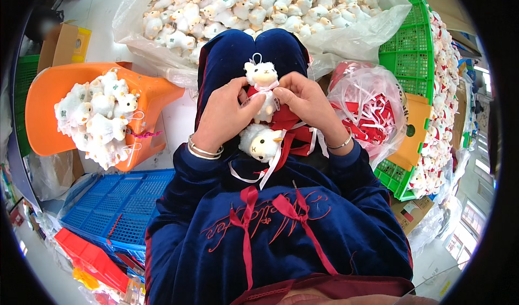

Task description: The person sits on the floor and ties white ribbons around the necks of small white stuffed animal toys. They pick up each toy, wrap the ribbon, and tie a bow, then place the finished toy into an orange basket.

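Above my lap, between both hands, is a small white plush sheep with a hanging loop on its head. It wears a red cape, and a pale ribbon lies across its neck. My left hand is closed at the sheep's side, the thumb along its front by the cape. On the other side, my right hand pinches at the ribbon by the neck. A second plush sheep lies on my lap just below, beside red cloth pieces with white ribbons. My fingers partly hide the cape and ribbon ends.
Beyond my knees, a large clear bag holds many plush sheep. An orange chair at left carries more. At right are a plastic bag of red capes and a green crate by dressed sheep. Blue crates stand lower left.
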`<state>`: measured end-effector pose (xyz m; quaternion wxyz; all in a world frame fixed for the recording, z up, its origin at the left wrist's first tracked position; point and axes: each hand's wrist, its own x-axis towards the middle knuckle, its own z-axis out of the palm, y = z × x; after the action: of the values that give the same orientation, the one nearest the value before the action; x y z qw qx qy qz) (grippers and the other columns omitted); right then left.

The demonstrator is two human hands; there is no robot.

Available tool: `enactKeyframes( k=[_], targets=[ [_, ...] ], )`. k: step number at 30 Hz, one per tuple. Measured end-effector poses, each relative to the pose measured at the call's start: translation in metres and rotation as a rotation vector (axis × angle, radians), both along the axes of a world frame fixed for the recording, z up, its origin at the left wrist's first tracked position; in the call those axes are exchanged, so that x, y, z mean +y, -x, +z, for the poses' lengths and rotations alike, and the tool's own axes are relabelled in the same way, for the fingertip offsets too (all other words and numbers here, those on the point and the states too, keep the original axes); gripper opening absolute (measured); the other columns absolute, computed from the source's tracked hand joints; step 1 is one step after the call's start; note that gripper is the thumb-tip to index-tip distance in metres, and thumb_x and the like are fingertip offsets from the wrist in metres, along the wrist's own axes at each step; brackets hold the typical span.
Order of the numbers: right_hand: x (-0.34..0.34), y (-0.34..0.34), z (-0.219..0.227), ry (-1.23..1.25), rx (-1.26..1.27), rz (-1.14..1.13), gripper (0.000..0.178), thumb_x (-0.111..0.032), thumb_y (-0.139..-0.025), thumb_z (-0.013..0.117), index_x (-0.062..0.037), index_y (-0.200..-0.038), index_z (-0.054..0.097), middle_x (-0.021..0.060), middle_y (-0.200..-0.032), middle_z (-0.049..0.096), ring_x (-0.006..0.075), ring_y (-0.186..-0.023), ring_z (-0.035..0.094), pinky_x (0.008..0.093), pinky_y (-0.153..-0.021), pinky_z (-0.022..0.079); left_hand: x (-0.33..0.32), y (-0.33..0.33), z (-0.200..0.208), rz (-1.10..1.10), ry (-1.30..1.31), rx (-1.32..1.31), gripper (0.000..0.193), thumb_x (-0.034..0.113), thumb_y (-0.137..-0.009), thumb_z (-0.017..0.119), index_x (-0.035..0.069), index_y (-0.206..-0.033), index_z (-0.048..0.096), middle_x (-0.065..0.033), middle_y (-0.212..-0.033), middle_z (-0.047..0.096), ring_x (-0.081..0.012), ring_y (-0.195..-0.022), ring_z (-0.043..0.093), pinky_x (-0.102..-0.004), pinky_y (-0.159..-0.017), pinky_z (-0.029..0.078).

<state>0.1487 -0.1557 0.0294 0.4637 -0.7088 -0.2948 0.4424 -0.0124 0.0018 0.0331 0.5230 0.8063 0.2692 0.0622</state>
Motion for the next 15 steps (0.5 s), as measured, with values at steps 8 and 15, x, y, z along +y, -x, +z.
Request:
enactKeyframes(
  k=[8, 15],
  targets=[
    [0.016, 0.008, 0.022, -0.148, -0.066, -0.037, 0.070, -0.027, -0.085, 0.084, 0.0034, -0.139, 0.051, 0.0120, -0.123, 0.066, 0.0162, -0.111, 0.063, 0.0335, -0.097, 0.052, -0.018, 0.009, -0.001, -0.098, -0.079, -0.204, 0.072, 0.010, -0.080, 0.080, -0.002, -0.144, 0.049, -0.0175, -0.129, 0.063, -0.0225, -0.078, 0.066, -0.0315, -0.067, 0.054],
    [-0.053, -0.073, 0.045, -0.044, -0.120, -0.390, 0.046, -0.036, -0.100, 0.065, -0.0002, -0.130, 0.063, 0.0074, -0.117, 0.070, 0.0163, -0.102, 0.068, 0.0308, -0.088, 0.055, -0.007, -0.006, 0.019, 0.012, 0.169, -0.312, 0.056, -0.009, -0.086, 0.066, 0.001, -0.140, 0.056, -0.0054, -0.140, 0.061, -0.0012, -0.059, 0.045, -0.0185, -0.056, 0.039]
  ],
)
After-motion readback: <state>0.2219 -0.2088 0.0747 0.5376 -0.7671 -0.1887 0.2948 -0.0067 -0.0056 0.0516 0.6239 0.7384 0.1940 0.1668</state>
